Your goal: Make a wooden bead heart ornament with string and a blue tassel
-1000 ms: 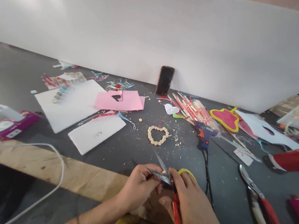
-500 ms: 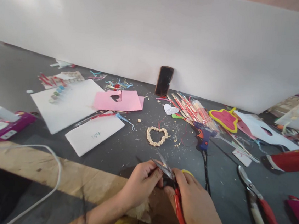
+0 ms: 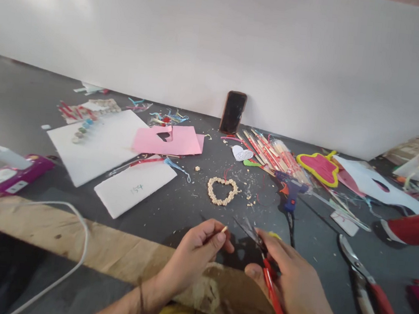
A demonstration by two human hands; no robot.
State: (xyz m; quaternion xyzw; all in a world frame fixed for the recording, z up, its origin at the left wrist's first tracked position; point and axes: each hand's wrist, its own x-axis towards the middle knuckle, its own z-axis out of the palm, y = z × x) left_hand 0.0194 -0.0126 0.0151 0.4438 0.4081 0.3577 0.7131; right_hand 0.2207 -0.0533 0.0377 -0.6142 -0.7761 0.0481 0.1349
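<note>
Worn on the head, the single camera looks forward and down across the dark table at close range, with the left hand at six o'clock, the right hand at five, and an upright white panel farther off at twelve.

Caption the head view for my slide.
Left hand pinching a pale stick, right hand holding scissors, near a heart-shaped ring of pale bits on a dark table.
</note>
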